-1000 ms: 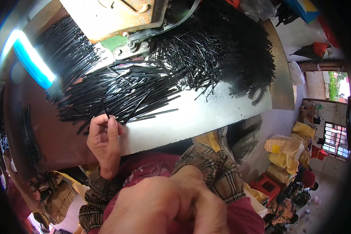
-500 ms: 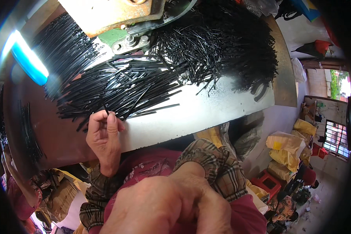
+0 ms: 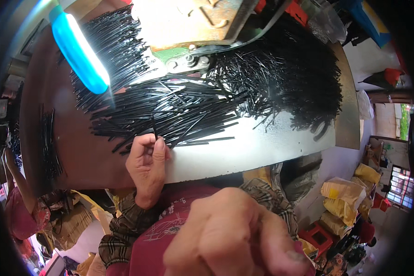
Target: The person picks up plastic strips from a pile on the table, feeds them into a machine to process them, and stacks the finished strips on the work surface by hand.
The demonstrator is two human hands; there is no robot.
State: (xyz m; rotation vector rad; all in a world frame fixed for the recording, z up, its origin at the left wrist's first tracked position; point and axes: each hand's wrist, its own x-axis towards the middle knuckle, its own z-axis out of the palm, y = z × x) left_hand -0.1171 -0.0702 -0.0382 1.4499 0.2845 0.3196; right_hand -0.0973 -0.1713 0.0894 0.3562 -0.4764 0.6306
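Observation:
My left hand (image 3: 147,168) is at the table's near edge, thumb and forefinger pinched on a thin black strip (image 3: 154,126) that points up toward the pile. Just beyond it lies a loose pile of similar black strips (image 3: 170,108), crossing one another. My right hand (image 3: 225,234) is raised close to the camera, large in the lower middle. Its fingers are curled in, with the thumb on the right; anything inside them is hidden. A machine head (image 3: 193,23), rusty on top with a green bolted part, stands over the strips at the far side.
More black strips form a bundle (image 3: 112,46) at the far left and a big tangled heap (image 3: 299,73) at the right. A bright lamp (image 3: 80,55) hangs at the upper left. Yellow sacks (image 3: 342,193) and a red stool (image 3: 317,237) are at the right. Another person's sleeve (image 3: 20,207) shows at the left.
The whole view has swung, so the table and strips sit further right. My right hand has turned, showing its knuckles and thumb lower right. My left hand keeps its pinch on the strip.

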